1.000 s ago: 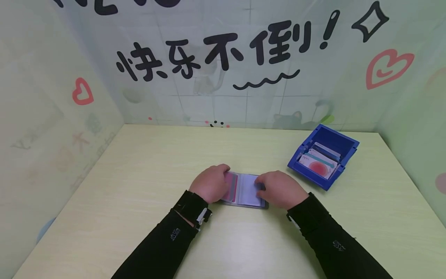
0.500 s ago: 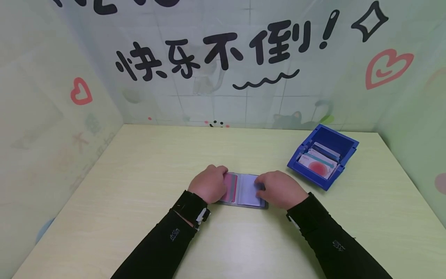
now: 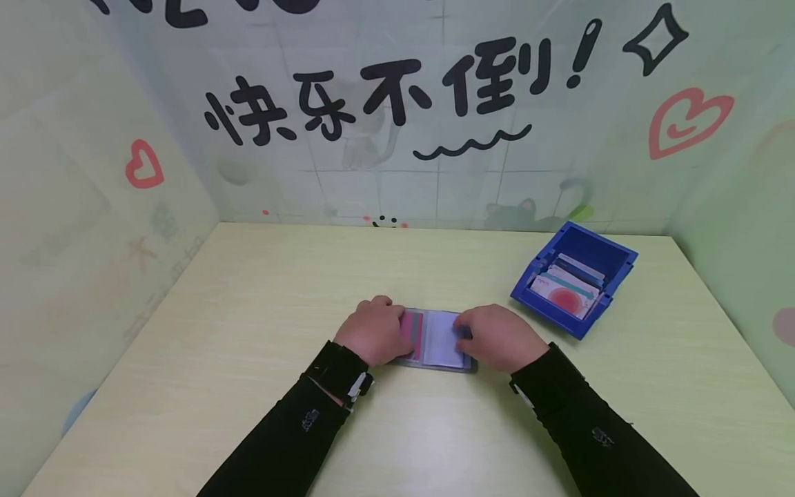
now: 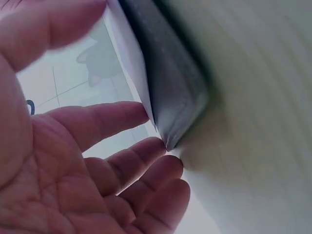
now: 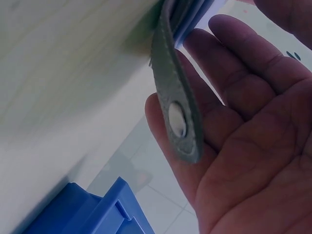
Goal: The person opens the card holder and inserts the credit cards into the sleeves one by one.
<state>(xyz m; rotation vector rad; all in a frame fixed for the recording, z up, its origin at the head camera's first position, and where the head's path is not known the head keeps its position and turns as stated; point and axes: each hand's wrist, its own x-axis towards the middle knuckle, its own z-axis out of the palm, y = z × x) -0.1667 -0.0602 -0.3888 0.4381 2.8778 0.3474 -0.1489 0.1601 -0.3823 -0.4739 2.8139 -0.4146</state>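
Observation:
In the head view, a small card holder (image 3: 442, 338) lies spread on the table, with pale clear sleeves on its right side and a pink card (image 3: 418, 336) on its left. My left hand (image 3: 373, 331) holds its left side; in the left wrist view, the index fingertip meets a sleeve edge at the grey cover's corner (image 4: 178, 92), with the thumb above. My right hand (image 3: 504, 337) holds the right side, thumb and index curled at the sleeves. Before that palm, in the right wrist view, sticks out a grey strap (image 5: 170, 87) with a metal snap (image 5: 177, 119).
A blue box (image 3: 528, 298), lid raised, stands at the table's back right with several cards (image 3: 566, 290) standing inside. Behind the pale wooden table (image 3: 298, 276) rises a printed backdrop (image 3: 385, 193), with side panels left and right.
My left hand has shifted slightly left, its fingers drawn back from the far edge, and the thumb now shows over the pink card. The right hand and card holder have hardly moved.

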